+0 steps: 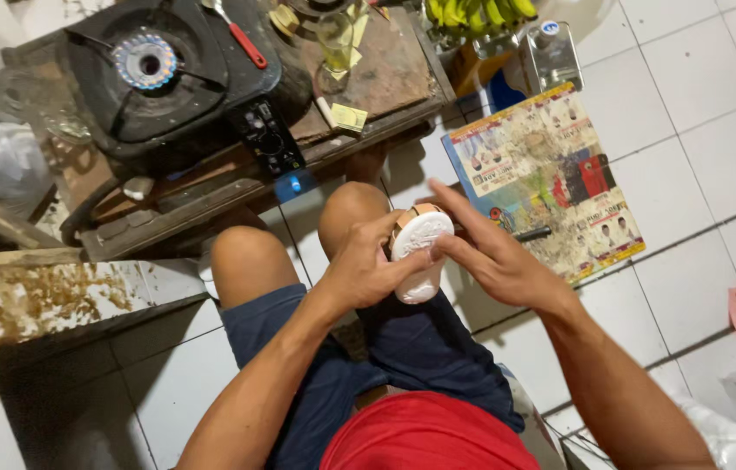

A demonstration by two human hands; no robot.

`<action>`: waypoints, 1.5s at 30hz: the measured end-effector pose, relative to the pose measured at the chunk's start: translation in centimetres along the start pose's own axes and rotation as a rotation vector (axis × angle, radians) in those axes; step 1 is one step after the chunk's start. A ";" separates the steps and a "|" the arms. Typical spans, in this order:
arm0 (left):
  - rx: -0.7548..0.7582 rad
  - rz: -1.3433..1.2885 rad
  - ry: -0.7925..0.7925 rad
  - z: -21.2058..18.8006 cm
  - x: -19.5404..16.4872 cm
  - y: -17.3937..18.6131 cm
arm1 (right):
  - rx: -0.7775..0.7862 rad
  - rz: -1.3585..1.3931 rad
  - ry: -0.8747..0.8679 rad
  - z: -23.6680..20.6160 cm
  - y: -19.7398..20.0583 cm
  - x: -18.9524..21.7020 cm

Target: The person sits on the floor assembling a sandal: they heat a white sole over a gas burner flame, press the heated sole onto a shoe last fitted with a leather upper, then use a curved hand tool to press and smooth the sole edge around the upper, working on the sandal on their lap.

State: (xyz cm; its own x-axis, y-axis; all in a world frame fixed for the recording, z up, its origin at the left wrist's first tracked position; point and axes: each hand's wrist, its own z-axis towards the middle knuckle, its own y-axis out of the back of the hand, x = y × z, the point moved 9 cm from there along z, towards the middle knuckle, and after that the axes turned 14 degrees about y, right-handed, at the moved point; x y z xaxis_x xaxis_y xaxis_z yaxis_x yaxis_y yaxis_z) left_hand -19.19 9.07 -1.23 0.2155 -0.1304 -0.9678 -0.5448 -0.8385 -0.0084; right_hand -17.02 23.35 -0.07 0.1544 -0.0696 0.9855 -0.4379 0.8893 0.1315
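Left hand (366, 265) grips the white jar (418, 252) steady below the stove (159, 78); right hand (494, 252), fingers spread, seemingly presses its lid

Home kitchen, floor level: you are sitting on white floor tiles (699, 113) facing a low wooden table (385, 78). On it a lit gas stove (146, 65) is burning; behind it, bananas (472, 13) are lying.

The white jar (418, 254) is half hidden by the left hand (365, 265) and right hand (494, 254); its contents can't be seen. The bananas (477, 12) are cut off at the top edge.
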 end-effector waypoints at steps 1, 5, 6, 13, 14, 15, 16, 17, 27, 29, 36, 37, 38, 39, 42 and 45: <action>-0.002 0.065 -0.017 0.0 -0.2 0.0 | 0.025 -0.050 -0.026 0.4 -0.2 0.6; -0.099 0.238 -0.099 -0.4 -1.2 0.6 | 0.036 -0.234 -0.166 1.6 -0.6 0.8; -0.105 0.278 -0.061 -0.3 -0.9 0.6 | 0.008 -0.274 -0.228 1.4 -0.5 0.4; -0.049 0.374 -0.096 0.2 -1.2 0.7 | 0.057 -0.130 -0.077 2.7 -0.8 0.8; -0.051 0.386 -0.077 0.4 -1.2 0.7 | 0.066 -0.205 -0.101 2.7 -0.7 0.7; -0.055 0.397 -0.052 0.4 -1.2 0.7 | 0.081 -0.273 -0.128 2.8 -0.5 0.7; -0.060 0.406 -0.022 0.4 -1.2 0.5 | 0.069 -0.318 -0.162 2.8 -0.3 0.7; -0.065 0.406 -0.062 -0.2 -1.6 0.3 | 0.055 -0.366 -0.188 2.5 -0.3 1.0; 0.435 -0.972 0.093 -14.8 -0.2 1.4 | 0.451 0.297 0.306 4.8 -10.9 6.2; 0.425 -1.298 0.170 -19.1 0.3 0.0 | 0.547 0.466 0.228 5.8 -15.4 5.1; -0.672 -1.243 -0.065 -36.9 6.3 7.1 | 0.426 0.090 -0.012 11.9 -23.3 -3.6; -0.868 -1.248 -0.087 -41.1 7.4 6.8 | 0.392 0.094 -0.017 12.1 -23.5 -4.8; -0.971 -1.178 -0.309 -45.7 6.5 7.2 | 0.342 0.090 -0.101 11.6 -23.1 -6.7; -1.072 -1.070 -0.528 -50.6 5.6 7.5 | 0.287 0.082 -0.174 11.5 -22.4 -8.7; -1.921 0.483 0.158 -67.3 0.8 6.1 | 0.509 0.279 -0.089 11.5 -24.7 -11.1; -2.083 -0.450 -0.434 -81.8 3.9 6.5 | 0.644 0.248 -0.076 10.5 -25.8 -13.4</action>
State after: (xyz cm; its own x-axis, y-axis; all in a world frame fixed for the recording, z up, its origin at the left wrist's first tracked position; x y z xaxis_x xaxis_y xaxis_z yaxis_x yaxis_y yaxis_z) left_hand 44.45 -40.17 15.53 -0.2679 0.0294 -0.9630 0.9631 -0.0198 -0.2685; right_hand -17.06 -3.40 -15.55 -0.0704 0.0484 0.9963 -0.8943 0.4393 -0.0845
